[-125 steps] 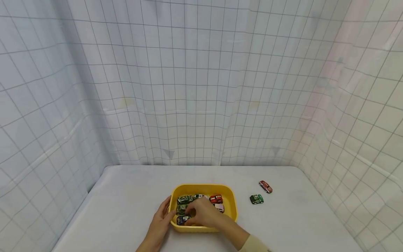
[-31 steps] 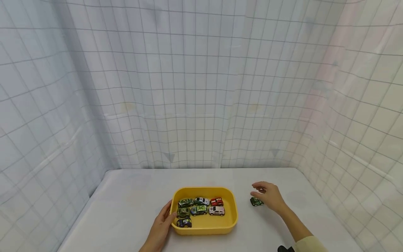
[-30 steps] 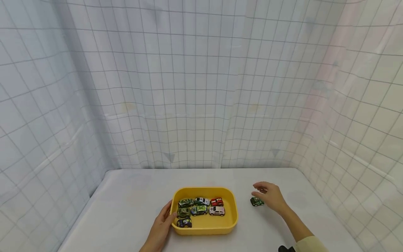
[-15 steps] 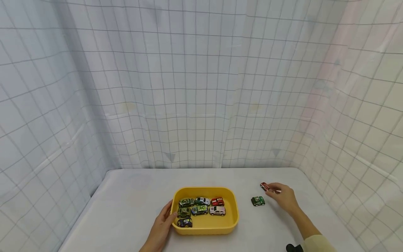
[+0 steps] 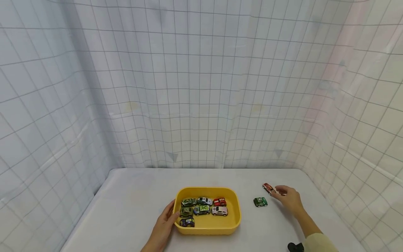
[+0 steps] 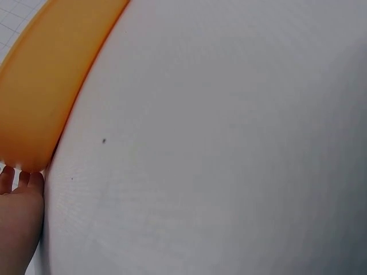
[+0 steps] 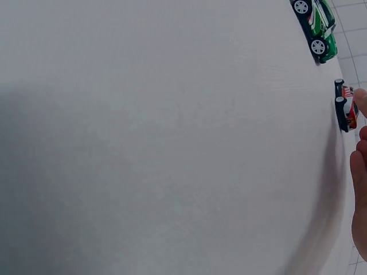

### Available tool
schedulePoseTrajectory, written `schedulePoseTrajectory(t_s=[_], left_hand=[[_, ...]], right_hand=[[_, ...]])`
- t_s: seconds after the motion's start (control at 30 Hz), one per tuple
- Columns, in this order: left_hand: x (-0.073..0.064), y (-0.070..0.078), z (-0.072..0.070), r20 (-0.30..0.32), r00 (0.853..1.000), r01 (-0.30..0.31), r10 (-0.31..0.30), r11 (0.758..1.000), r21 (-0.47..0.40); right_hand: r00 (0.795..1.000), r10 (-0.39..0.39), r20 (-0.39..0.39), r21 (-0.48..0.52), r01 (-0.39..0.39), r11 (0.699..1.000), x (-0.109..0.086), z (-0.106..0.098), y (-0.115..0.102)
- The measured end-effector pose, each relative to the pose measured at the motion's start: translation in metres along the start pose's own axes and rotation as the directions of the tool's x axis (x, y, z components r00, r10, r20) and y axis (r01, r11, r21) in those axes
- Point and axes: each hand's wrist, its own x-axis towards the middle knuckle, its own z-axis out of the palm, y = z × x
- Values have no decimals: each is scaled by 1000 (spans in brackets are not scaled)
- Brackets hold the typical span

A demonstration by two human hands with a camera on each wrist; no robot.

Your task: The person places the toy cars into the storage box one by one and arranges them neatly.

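Note:
My left hand [image 5: 163, 224] holds the left end of a yellow plastic tray [image 5: 207, 231], thumb over the rim and fingers along the outside wall. Inside lie several toy cars: camouflage ones [image 5: 186, 212] at the left, a blue car [image 5: 187, 222] at front left, a pale one [image 5: 219, 210] and a red one [image 5: 219, 202] at the right. Off to the right, my right hand [image 5: 291, 200] has thumb and fingers spread around the rear of a red-and-white toy car [image 5: 268, 188] on the table. In the right wrist view a fingertip overlaps that car [image 7: 345, 109]; firm grip cannot be made out.
A green toy car [image 5: 260, 202] stands between the tray and the red-and-white car. The white-covered table [image 5: 132, 199] is bounded by gridded white curtains [image 5: 201, 87]. A black object [image 5: 296, 247] sits by the right sleeve at the bottom edge.
My right hand has gone from the tray to the red-and-white car, then shifted right towards its rear. That car stays about where it was. My left hand keeps holding the tray.

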Motion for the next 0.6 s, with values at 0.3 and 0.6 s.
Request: schedulePoseTrajectory(t_s=[0.3,0.6], left_hand=[[-2,0,2,1,1000,-15,15,1000,8],[-1,1,2,-11,1000,-17,17,1000,19]], right_hand=[[996,86,31,-32,-85,996,2,11,16],[995,81,-51,-62,-84,994,5,20,12]])
